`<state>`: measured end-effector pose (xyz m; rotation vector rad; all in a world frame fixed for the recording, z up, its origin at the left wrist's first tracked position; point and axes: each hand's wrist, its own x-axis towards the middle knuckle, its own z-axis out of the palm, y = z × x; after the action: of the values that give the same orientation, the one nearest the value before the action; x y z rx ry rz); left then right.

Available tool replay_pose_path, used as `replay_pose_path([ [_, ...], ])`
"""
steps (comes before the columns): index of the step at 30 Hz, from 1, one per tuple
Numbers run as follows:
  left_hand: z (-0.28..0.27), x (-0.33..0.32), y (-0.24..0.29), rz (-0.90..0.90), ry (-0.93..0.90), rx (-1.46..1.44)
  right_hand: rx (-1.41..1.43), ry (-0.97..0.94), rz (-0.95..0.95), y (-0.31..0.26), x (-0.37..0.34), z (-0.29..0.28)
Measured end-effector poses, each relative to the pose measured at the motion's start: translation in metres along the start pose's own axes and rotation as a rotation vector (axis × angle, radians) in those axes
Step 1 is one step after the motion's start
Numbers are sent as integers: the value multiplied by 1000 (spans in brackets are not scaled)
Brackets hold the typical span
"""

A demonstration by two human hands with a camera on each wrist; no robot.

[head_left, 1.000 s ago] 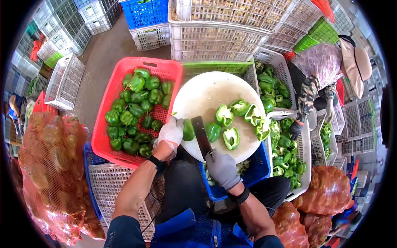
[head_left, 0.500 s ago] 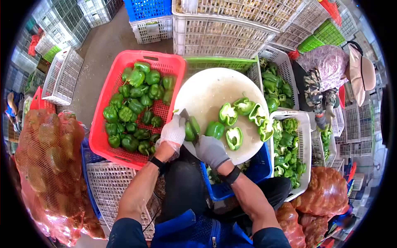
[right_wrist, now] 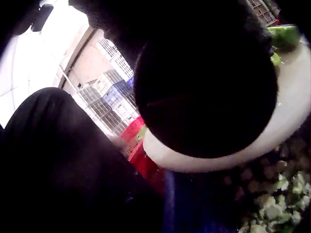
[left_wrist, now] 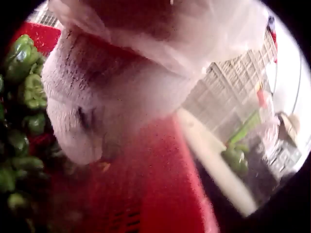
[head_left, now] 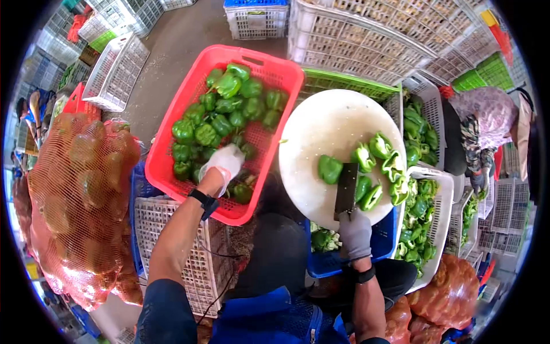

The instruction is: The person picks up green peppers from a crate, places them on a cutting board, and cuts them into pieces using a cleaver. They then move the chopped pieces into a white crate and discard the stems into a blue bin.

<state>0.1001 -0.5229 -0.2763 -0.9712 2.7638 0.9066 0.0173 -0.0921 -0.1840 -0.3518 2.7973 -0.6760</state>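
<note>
Several cut grn peppers point(head_left: 393, 166) show pale cores on wht board point(head_left: 309, 137).

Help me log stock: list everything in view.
Red crate: one, red, left of board
Peppers: many, green, in red crate
Board: one, white, centre
Board peppers: about seven, green, on board, mostly cut
Knife: one, dark, over board
Blue crate: one, blue, below board
Scraps: many, pale green, in blue crate
White crate: one, white, right of board
Cut peppers: many, green, in white crate
Mesh sacks: several, orange-red, both sides
Other crates: many, mostly white, all around
Other person: one clearly, patterned top, far right
Legs: two, dark, near board
Wristbands: two, black, one per wrist
Left hand: one, white-gloved, in red crate
Right hand: one, grey-gloved, gripping knife
</note>
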Motion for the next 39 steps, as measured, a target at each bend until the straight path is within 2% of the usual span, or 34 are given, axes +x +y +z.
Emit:
replay_pose_path([
  [2, -28, -33, 23, -44, -310, 195, 34, -37, 34, -14, 2, -8],
  [4, -9, -37, 9, 20, -431, 312, 93, -112, 112, -13, 2, -11],
  [5, 1, -35, 11, -26, -557, 422, -86, -20, -54, 12, 1, 7],
  [8, 74, -21, -40, 293, -705, 588, -46, 9, 24, -2, 1, 4],
  [13, 126, 4, -35, 332, -996, 862, -90, -18, 37, -11, -1, 0],
  [15, 142, -4, -49, 424, -820, 862, -83, -28, 48, -13, -2, 0],
  [18, 119, -6, -52, 383, -836, 852, -75, -28, 46, -23, -1, -5],
  [20, 69, -6, -20, 203, -881, 823, -93, -29, 40, -21, -1, -5],
  [21, 36, -11, -3, 66, -741, 684, -99, -30, 33, -19, -2, -4],
  [22, 11, -13, 6, 11, -603, 519, -124, -41, 42, -17, -3, -3],
  [24, -19, -3, 1, -59, -495, 326, -173, -55, 53, -14, -2, -3],
  [26, -46, -3, 3, -125, -515, -175, -94, -54, 80, -17, 1, -5],
  [28, -88, -26, 51, -189, -462, -342, -35, -51, 84, -15, 0, -9],
  [30, -92, -46, 73, -186, -421, -645, -3, -44, 62, -1, -1, -4],
  [31, -91, -55, 83, -179, -406, -800, -26, 91, -52, 3, -6, 3],
  [32, -84, -60, 92, -169, -452, -929, -32, 106, -30, 8, -13, 7],
  [34, -62, -70, 119, -159, -431, -1053, -46, 156, -13, -20, -29, -16],
  [36, -40, -73, 148, -199, -471, -1006, 7, 163, -61, -34, -40, -27],
  [38, -10, -72, 167, -147, -447, -898, 20, 173, -219, -43, -46, -29],
  [39, -1, -70, 179, -127, -430, -750, 3, 174, -222, -48, -48, -28],
])
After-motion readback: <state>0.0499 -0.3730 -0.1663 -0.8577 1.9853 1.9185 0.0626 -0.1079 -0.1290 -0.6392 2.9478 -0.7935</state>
